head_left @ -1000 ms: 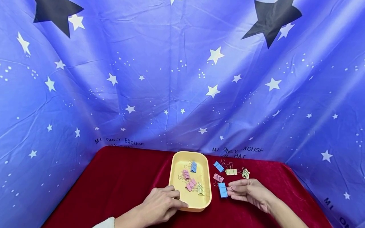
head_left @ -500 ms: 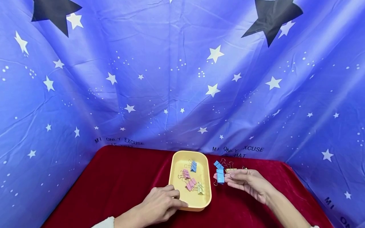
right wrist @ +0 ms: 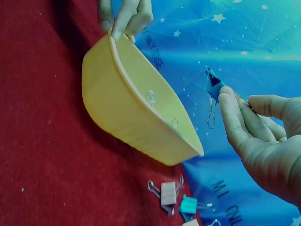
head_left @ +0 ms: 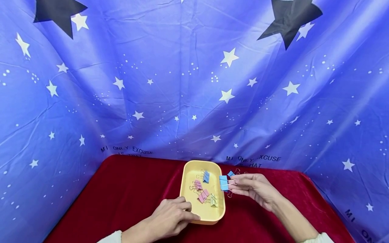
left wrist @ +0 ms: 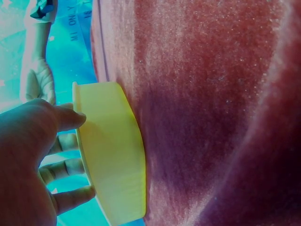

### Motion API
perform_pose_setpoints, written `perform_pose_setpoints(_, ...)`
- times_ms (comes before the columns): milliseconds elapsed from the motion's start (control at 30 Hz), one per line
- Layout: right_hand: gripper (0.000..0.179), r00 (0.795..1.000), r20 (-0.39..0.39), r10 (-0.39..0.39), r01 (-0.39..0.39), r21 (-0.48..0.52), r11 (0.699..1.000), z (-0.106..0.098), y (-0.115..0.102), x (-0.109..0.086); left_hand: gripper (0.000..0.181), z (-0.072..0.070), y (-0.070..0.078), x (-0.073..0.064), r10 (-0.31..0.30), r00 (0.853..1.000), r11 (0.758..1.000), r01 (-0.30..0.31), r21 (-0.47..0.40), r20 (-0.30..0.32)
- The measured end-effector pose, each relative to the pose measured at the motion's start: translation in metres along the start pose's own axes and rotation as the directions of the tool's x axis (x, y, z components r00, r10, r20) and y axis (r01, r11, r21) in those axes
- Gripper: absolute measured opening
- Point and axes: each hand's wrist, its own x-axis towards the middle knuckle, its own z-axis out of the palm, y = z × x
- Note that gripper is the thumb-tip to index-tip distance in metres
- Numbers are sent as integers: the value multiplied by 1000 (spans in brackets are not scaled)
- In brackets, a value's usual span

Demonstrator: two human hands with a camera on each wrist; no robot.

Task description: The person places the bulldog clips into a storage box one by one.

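My right hand [head_left: 255, 189] pinches a blue binder clip [head_left: 223, 183] by its wire handle, and the clip overlaps the right rim of the yellow tray [head_left: 202, 222]. In the right wrist view the held clip [right wrist: 214, 88] is in the air, its other handle hanging down. My left hand [head_left: 173, 216] holds the tray's near left rim. The left wrist view has its thumb and fingers [left wrist: 70, 167] on either side of that rim. Inside the tray lie a blue clip [head_left: 206, 177], two pink clips [head_left: 203, 196] and a pale yellow clip [head_left: 214, 200].
Right of the tray, a blue clip [head_left: 231, 173] shows past my right hand, which hides others there. The right wrist view shows a pink clip [right wrist: 168, 193] and another blue clip [right wrist: 188, 205]. Red cloth [head_left: 136, 189] covers the table; a starry blue curtain [head_left: 182, 101] hangs behind.
My right hand has carried the blue binder clip up and left, from beside the loose clips to the tray's right rim. My left hand stays on the tray.
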Motion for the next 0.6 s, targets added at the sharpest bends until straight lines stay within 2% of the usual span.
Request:
perform_pose_setpoints(300,27,1000,15,5,-5,-46,999,18,2,8,41,0,-1,1,1,1000,1000,-1,15,12)
perform_pose_setpoints(433,33,999,33,11,-9,-45,999,22,4,9,41,-1,-1,1,3,1000,1000,-4,23,12)
perform_pose_setpoints(600,30,1000,19,22,-21,-34,999,24,6,9,40,-2,0,0,-9,999,1000,8,21,32)
